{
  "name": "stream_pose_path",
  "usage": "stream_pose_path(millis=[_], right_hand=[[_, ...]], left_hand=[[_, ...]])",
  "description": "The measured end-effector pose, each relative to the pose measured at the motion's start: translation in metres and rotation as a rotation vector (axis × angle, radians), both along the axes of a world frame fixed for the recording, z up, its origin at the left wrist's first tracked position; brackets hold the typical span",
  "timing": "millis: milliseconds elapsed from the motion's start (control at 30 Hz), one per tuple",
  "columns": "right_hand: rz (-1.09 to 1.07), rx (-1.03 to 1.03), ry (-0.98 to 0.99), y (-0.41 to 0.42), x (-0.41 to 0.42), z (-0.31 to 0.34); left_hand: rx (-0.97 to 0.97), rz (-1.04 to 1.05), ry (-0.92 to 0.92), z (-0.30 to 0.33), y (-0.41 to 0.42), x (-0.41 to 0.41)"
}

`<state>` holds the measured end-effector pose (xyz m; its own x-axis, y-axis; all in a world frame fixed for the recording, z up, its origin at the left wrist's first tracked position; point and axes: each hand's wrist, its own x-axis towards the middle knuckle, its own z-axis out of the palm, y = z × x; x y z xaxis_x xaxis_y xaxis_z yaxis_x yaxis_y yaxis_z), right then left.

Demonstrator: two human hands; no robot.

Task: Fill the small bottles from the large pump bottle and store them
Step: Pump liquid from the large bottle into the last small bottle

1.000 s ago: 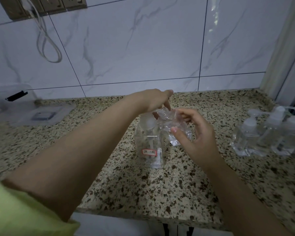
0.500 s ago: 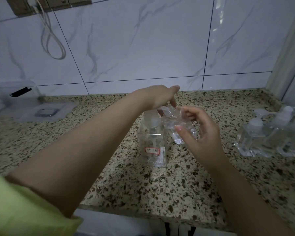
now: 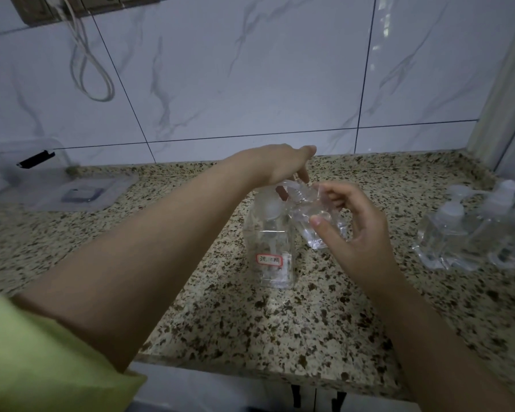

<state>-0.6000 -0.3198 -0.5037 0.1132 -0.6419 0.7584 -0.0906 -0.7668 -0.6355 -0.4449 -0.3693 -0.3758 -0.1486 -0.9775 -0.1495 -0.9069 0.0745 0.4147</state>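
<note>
Head view: large pump bottle stands upright mid-bench, clear, red-bordered label low on its front, text too blurred to read. Left hand sits on top of its pump head, fingers bent down over it; the pump head itself is mostly hidden under the palm, so I cannot tell whether they grip or only press. Small bottle is held tilted just right of the pump bottle, its neck up against the pump spout; clear on clear, so the outlines merge and the exact contact point is hard to make out. Right hand holds that small bottle, thumb in front, fingers curled round the far side; its lower right part is covered by the hand. Liquid level in either bottle is not readable.

Right, near the frame edge, a cluster of clear pump bottles stands on the bench, partly cut off, count unclear. Far left, a clear plastic box with a black clip, and a flat lid beside it, both blurred. White cable loops down the tiled wall from sockets cut off at the top. Bare speckled bench lies between the pump bottle and the near edge, and between the hands and the right cluster. Yellow-green sleeve fills the near-left corner.
</note>
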Motion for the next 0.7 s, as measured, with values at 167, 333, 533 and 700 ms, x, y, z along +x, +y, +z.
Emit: stream_pose_path(millis=[167,333,533,700], right_hand=[[-0.002,0.003,0.013,-0.0008,-0.0003,0.0004],[-0.002,-0.008,0.017,-0.0003,-0.0001,0.0017],[0.000,0.005,0.003,-0.0013,0.0001,-0.0002],[0.009,0.016,-0.009,-0.0010,-0.0001,-0.0004]], left_hand=[[0.012,0.007,-0.005,-0.0002,0.0006,-0.0011],[-0.001,-0.007,0.003,0.0004,0.0018,-0.0019],[-0.008,-0.006,0.006,-0.0001,0.0007,-0.0003],[0.029,0.004,0.000,0.0036,0.0004,-0.0021]])
